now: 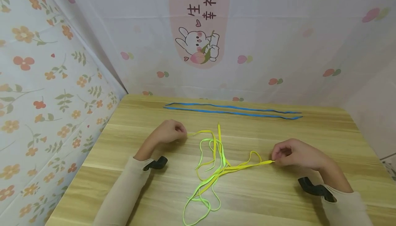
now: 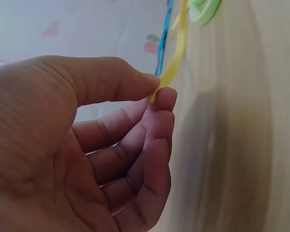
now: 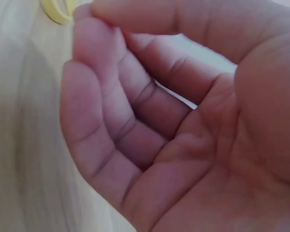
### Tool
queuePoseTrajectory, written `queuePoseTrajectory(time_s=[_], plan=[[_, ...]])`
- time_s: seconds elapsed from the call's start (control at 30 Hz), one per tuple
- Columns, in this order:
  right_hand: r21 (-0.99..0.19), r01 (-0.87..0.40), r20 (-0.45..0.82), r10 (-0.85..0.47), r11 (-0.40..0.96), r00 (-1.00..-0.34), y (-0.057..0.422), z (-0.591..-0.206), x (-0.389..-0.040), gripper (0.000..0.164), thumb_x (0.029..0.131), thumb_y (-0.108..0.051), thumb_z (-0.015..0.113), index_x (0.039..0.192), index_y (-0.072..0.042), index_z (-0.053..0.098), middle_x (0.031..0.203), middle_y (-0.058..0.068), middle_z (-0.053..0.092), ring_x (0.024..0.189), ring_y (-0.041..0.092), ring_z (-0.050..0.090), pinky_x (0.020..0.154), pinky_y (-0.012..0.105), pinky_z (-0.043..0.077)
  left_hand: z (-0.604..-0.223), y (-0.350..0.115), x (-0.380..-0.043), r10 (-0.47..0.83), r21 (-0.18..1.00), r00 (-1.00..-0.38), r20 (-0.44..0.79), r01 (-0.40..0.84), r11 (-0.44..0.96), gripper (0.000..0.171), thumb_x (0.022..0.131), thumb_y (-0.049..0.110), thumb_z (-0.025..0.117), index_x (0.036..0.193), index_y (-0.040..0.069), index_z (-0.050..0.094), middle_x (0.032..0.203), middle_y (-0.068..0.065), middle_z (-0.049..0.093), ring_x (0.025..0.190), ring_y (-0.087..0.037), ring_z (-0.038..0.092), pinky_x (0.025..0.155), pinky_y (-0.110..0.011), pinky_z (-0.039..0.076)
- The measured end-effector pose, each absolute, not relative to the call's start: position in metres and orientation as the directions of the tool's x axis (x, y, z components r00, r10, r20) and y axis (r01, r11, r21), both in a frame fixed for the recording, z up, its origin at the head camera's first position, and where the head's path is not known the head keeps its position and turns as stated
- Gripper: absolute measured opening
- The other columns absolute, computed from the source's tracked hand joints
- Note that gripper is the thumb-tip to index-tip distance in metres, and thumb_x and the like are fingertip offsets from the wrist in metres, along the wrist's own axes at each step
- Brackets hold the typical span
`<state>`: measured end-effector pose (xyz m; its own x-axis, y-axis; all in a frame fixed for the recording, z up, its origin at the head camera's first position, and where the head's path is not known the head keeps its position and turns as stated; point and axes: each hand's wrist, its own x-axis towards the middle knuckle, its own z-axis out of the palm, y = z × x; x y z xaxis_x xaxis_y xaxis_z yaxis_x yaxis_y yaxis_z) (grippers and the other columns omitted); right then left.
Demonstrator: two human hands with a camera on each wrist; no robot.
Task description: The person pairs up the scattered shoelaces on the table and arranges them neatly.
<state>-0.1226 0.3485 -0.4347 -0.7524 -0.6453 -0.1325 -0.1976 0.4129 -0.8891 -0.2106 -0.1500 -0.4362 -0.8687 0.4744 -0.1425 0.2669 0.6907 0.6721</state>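
Over the table's left part, my left hand (image 1: 170,131) pinches one end of a yellow shoelace (image 2: 170,72) between thumb and index finger. Opposite it, the right hand (image 1: 297,154) pinches a yellow shoelace end (image 1: 267,162) with the fingertips. Between the hands the yellow lace runs into a loose tangle with a bright green shoelace (image 1: 223,159). Another yellow tip (image 1: 219,127) points toward the back. In the right wrist view, a yellow loop (image 3: 57,12) shows at the top edge; the pinched end is hidden behind the fingers.
A blue shoelace (image 1: 247,114) lies in two long, nearly parallel strands along the back of the wooden table (image 1: 123,116). Printed cloth (image 1: 263,47) hangs behind the table, and a floral cloth (image 1: 46,92) hangs at the left.
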Motion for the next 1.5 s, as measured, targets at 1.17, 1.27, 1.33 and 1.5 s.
queuePoseTrajectory(time_s=[1.17,1.27,1.33,1.5], plan=[[-0.997,-0.021,0.051,-0.484,-0.068,-0.874,0.426,-0.433,-0.12,0.042,0.104,0.026,0.044,0.118,0.002,0.075,0.104,0.007,0.079,0.097,0.016,0.076,0.088,0.03,0.063,-0.419,-0.217,-0.22,0.494,0.888,-0.843,-0.214,0.043,0.458,0.018,0.109,0.012,0.069,0.113,-0.003,0.077,0.113,-0.017,0.075,0.105,-0.027,0.071,0.095,-0.037,0.059],[-0.985,-0.039,0.114,-0.477,-0.166,-0.871,0.434,-0.437,-0.12,0.049,0.104,0.028,0.037,0.121,0.002,0.075,0.109,0.006,0.079,0.1,0.016,0.076,0.09,0.027,0.061,-0.42,-0.222,-0.221,0.507,0.906,-0.837,-0.206,0.032,0.421,0.018,0.109,0.011,0.068,0.115,-0.005,0.076,0.113,-0.014,0.074,0.109,-0.031,0.072,0.1,-0.041,0.059],[-0.971,-0.049,0.159,-0.478,-0.235,-0.864,0.439,-0.44,-0.12,0.052,0.104,0.028,0.033,0.122,0.004,0.075,0.113,0.006,0.079,0.101,0.016,0.076,0.091,0.027,0.06,-0.42,-0.225,-0.222,0.507,0.911,-0.837,-0.205,0.025,0.411,0.018,0.109,0.011,0.069,0.115,-0.006,0.075,0.111,-0.012,0.074,0.109,-0.032,0.072,0.101,-0.041,0.059],[-0.919,-0.014,0.218,-0.478,-0.394,-0.851,0.45,-0.444,-0.12,0.053,0.107,0.025,0.026,0.125,0.008,0.074,0.12,0.013,0.077,0.106,0.02,0.077,0.093,0.029,0.061,-0.422,-0.231,-0.225,0.497,0.922,-0.84,-0.22,-0.013,0.388,0.018,0.109,0.008,0.067,0.115,-0.008,0.074,0.109,-0.009,0.074,0.106,-0.025,0.071,0.098,-0.037,0.059]])
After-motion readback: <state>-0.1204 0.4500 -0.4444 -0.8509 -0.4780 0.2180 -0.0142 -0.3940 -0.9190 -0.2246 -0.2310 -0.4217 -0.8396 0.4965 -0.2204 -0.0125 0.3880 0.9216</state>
